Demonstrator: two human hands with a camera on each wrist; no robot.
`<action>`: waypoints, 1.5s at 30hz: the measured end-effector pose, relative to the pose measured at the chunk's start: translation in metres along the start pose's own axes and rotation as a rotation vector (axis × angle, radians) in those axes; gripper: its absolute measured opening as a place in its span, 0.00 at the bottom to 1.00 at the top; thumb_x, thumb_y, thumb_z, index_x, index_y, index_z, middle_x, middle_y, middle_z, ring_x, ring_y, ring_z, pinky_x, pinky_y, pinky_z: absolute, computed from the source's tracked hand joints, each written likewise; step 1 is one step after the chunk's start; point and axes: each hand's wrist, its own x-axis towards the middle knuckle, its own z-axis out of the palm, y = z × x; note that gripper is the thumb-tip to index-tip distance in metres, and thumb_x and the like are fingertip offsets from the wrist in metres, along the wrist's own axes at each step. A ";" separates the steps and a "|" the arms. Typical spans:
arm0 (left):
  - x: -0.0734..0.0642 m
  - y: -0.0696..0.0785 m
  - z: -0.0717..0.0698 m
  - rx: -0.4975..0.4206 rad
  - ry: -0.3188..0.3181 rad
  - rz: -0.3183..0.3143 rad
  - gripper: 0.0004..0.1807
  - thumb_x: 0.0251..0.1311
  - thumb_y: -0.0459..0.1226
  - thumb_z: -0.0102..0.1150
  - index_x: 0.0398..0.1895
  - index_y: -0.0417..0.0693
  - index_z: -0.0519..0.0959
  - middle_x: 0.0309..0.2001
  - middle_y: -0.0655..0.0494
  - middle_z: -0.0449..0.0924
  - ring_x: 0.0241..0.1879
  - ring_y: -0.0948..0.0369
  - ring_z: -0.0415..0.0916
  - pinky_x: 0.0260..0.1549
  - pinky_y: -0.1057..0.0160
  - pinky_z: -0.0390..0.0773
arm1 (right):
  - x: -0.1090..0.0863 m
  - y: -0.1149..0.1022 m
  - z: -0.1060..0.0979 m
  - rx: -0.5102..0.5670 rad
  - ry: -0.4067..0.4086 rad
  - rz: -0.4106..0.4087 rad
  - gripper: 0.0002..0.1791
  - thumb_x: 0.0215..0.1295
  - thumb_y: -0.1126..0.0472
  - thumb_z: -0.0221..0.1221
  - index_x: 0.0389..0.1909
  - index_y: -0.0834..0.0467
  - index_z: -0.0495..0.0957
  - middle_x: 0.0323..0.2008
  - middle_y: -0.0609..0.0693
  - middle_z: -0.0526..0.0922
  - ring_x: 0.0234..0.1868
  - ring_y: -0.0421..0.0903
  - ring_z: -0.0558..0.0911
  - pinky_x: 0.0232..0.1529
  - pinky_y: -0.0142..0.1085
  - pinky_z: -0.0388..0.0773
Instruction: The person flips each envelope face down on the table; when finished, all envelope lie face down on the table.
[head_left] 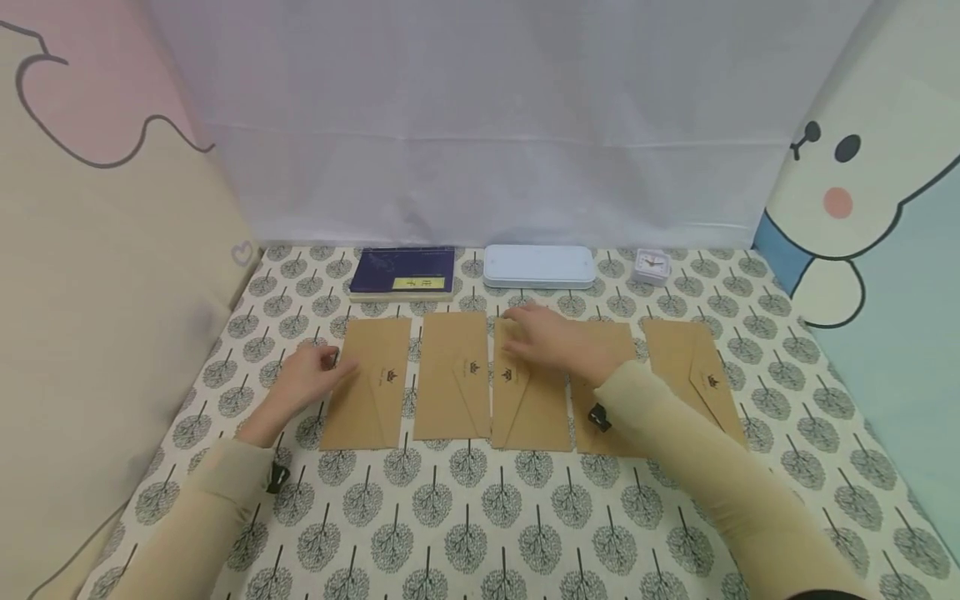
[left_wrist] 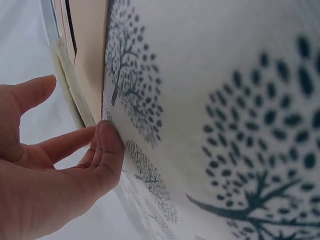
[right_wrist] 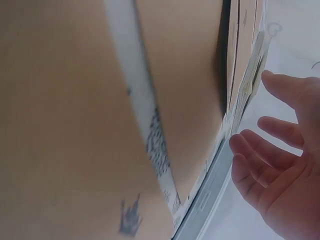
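Several brown paper envelopes lie side by side in a row across the cloth, some with a small dark crown print on the flap. My left hand [head_left: 307, 379] is at the left edge of the leftmost envelope [head_left: 356, 408], its fingers loosely bent and nothing held. In the left wrist view its fingertips [left_wrist: 111, 137] are close to the tree-print cloth; whether they touch it I cannot tell. Over the upper part of the middle envelope [head_left: 547, 417] is my right hand [head_left: 555, 337], partly covering the envelope [head_left: 592, 433] to its right. The right wrist view shows its relaxed fingers [right_wrist: 250, 150] holding nothing.
Along the back of the table stand a dark blue book [head_left: 405, 268], a pale blue case [head_left: 538, 267] and a small white clock [head_left: 652, 266]. A white curtain [head_left: 487, 125] hangs behind. Another envelope [head_left: 675, 350] lies at the far right of the row.
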 end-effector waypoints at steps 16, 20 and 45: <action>-0.003 -0.005 -0.001 -0.006 -0.048 0.009 0.31 0.63 0.46 0.59 0.55 0.24 0.72 0.47 0.31 0.76 0.44 0.42 0.75 0.42 0.46 0.76 | 0.019 -0.032 0.017 0.003 -0.031 0.006 0.35 0.63 0.48 0.61 0.68 0.57 0.64 0.57 0.54 0.74 0.52 0.48 0.74 0.50 0.42 0.74; -0.003 -0.003 -0.001 0.004 -0.062 0.011 0.31 0.63 0.46 0.59 0.55 0.25 0.72 0.47 0.31 0.76 0.45 0.41 0.75 0.43 0.45 0.76 | 0.023 -0.039 0.019 0.007 -0.054 0.016 0.36 0.65 0.46 0.59 0.70 0.55 0.61 0.62 0.54 0.70 0.58 0.49 0.71 0.56 0.44 0.71; 0.000 -0.005 0.002 0.022 -0.023 0.042 0.27 0.63 0.41 0.60 0.53 0.24 0.72 0.42 0.32 0.77 0.40 0.43 0.75 0.40 0.45 0.75 | 0.048 -0.090 0.045 -0.072 -0.074 -0.056 0.29 0.62 0.46 0.62 0.57 0.60 0.75 0.59 0.54 0.73 0.58 0.48 0.71 0.60 0.38 0.67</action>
